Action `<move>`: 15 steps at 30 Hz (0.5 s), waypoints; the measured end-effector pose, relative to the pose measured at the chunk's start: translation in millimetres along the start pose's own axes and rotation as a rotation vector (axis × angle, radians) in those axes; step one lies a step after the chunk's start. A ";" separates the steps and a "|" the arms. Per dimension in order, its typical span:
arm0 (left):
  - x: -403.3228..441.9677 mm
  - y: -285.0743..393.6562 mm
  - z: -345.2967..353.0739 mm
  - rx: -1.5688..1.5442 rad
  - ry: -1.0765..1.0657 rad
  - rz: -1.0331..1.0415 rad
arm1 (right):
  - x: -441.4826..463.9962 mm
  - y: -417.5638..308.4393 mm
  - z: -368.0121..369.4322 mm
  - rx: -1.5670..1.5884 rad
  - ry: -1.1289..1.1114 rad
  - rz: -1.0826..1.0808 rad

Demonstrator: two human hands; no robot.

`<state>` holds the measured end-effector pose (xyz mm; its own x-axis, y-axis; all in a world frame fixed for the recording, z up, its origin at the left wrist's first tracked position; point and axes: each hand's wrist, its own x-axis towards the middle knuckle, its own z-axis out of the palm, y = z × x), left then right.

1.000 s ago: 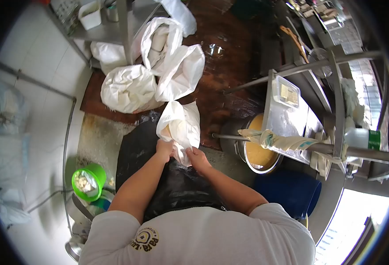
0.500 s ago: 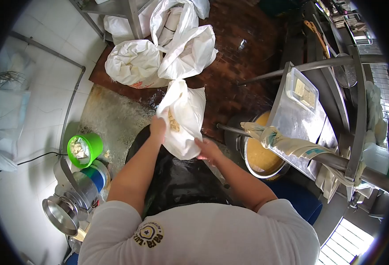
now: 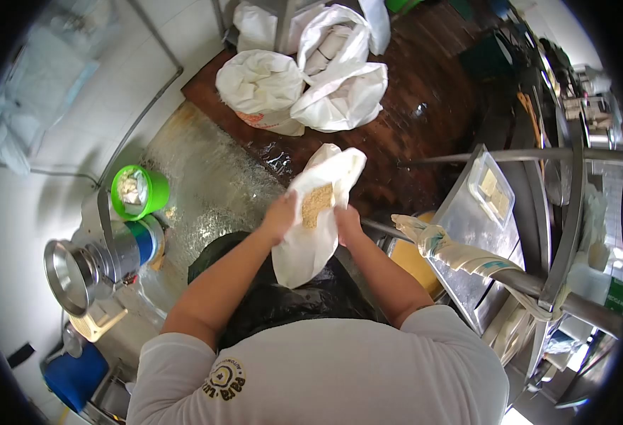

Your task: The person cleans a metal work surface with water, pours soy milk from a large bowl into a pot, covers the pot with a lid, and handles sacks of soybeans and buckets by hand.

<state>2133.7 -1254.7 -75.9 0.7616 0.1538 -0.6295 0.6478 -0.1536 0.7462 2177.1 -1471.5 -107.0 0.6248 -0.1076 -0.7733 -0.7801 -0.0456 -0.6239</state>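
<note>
In front of my body a white sack (image 3: 303, 256) hangs with its mouth spread, held from both sides. Pale tan, crumbly or grainy stuff (image 3: 317, 205) shows inside it; I cannot make out its kind. My left hand (image 3: 280, 215) is closed on the left edge of the sack. On the opposite edge, my right hand (image 3: 347, 224) grips the cloth, its fingertips partly hidden by the fold. A black apron (image 3: 283, 301) lies behind the lower end of the sack.
More white sacks (image 3: 262, 85) stand on the wet brown floor (image 3: 425, 78) ahead. At left are a lime green bucket (image 3: 157, 193) and a metal machine with a round funnel (image 3: 71, 276). A metal table (image 3: 460, 262), a cloth-wrapped bar (image 3: 467, 255) and a pot of yellowish stuff (image 3: 410, 268) are at right.
The view has swung left and the sack is nearer my body, its mouth pulled wider so more of the tan stuff shows. Both hands have shifted along its edges.
</note>
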 end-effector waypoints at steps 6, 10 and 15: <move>0.5 -63.9 -124.9 -0.995 0.102 -0.342 | -23.1 -69.7 50.1 -0.269 -0.066 -0.259; -87.0 -70.5 -198.5 -1.235 0.237 -0.265 | -69.9 -66.2 120.7 -0.484 -0.322 -0.359; -177.7 -169.4 -245.1 -1.463 0.452 -0.176 | -135.9 -50.1 215.4 -1.054 -0.526 -0.618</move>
<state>1884.1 -1016.7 -37.3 0.4362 0.3816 -0.8150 -0.0638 0.9165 0.3950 2138.2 -1240.7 5.1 0.6344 0.5925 -0.4964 0.1321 -0.7158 -0.6857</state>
